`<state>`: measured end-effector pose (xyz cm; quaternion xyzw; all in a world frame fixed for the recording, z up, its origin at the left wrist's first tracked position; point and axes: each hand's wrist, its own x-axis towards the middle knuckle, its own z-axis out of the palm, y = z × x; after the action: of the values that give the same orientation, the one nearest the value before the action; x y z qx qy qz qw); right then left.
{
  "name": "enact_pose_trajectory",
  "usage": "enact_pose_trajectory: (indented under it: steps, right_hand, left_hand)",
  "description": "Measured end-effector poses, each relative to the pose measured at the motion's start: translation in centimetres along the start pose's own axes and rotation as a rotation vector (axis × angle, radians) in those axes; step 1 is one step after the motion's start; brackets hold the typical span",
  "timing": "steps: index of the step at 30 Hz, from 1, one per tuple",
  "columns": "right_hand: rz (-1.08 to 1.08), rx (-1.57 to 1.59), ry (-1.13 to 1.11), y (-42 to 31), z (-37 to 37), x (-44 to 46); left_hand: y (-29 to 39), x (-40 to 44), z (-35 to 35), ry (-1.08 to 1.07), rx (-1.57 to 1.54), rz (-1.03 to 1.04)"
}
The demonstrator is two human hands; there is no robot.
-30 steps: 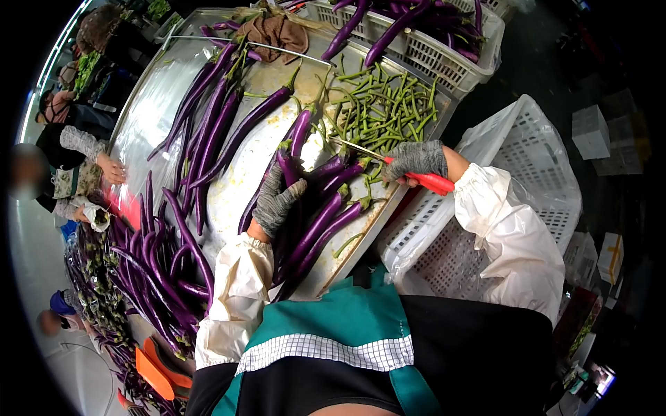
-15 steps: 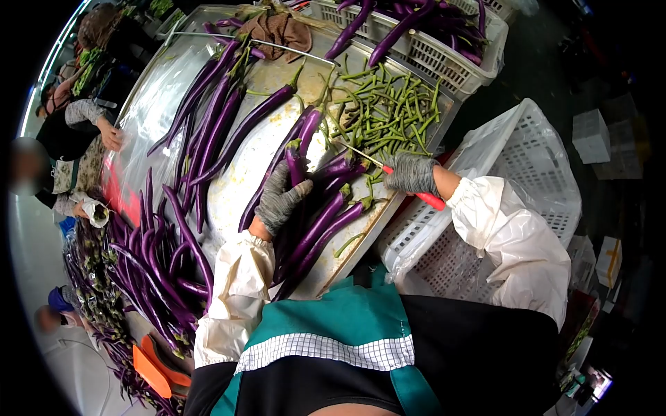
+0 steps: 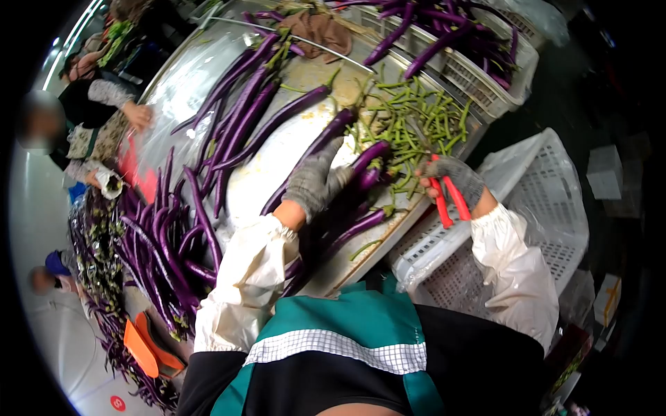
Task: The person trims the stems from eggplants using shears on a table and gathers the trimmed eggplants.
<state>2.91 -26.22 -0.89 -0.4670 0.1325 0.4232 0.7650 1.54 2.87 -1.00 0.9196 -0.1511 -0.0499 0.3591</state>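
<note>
My left hand [image 3: 313, 184], in a grey glove, is over the eggplants, its fingers stretched and thumb apart, slightly blurred. Along its fingers lies a long purple eggplant [image 3: 336, 126]; whether they touch I cannot tell. To the right of the thumb several more eggplants [image 3: 361, 223] lie side by side, partly hidden by the hand and sleeve. My right hand [image 3: 466, 179], also gloved, is closed around red-handled snips [image 3: 458, 199], whose blades point up toward a heap of cut green stems [image 3: 416, 111] on the metal table [image 3: 243, 187].
More eggplants [image 3: 239, 118] lie across the table and in a pile [image 3: 163, 243] at left. A white crate [image 3: 479, 87] of eggplants stands at the back, a plastic-lined crate [image 3: 548, 187] at right. A brown cloth [image 3: 319, 31] lies far back. Opposite, a person's hand [image 3: 137, 116] rests near plastic film.
The view has shifted. My left hand has come off the eggplant it held upright and its fingers have straightened. My right hand has turned, the snips' handles now spread and pointing down.
</note>
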Motion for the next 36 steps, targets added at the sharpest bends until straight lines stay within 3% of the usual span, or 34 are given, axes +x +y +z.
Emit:
enact_pose_trajectory:
  steps: [1, 3, 6, 7, 10, 14, 20, 36]
  right_hand:
    - [-0.004, 0.012, 0.004, 0.1, -0.6, 0.0]
    - [-0.033, 0.153, -0.061, 0.6, -1.5, 0.1]
    - [-0.043, 0.269, -0.136, 0.7, -1.3, 0.0]
    - [-0.043, 0.295, -0.156, 0.6, -1.2, -0.1]
    - [-0.066, 0.185, -0.075, 0.7, 0.1, -0.2]
    - [-0.022, -0.308, 0.095, 0.6, 1.7, -0.1]
    - [-0.024, -0.68, 0.218, -0.3, 3.0, 1.8]
    - [-0.024, -0.745, 0.172, -2.3, 4.3, 3.5]
  left_hand:
    - [0.6, 0.8, -1.5, -0.003, -0.046, -0.123]
    - [-2.1, 1.6, -0.6, 0.255, 0.616, -0.159]
    - [-3.1, 2.7, -1.7, -0.16, 0.401, -0.49]
    - [-2.9, 2.6, -1.6, -0.176, 0.501, -0.45]
    - [-4.2, 2.6, -0.7, -0.03, 0.356, -0.44]
    - [-5.3, 0.7, -0.2, 0.184, 0.216, -0.273]
    - [-4.0, -1.3, -1.4, 0.204, 0.054, -0.164]
    - [-4.4, -2.7, -0.6, 0.086, -0.126, -0.168]
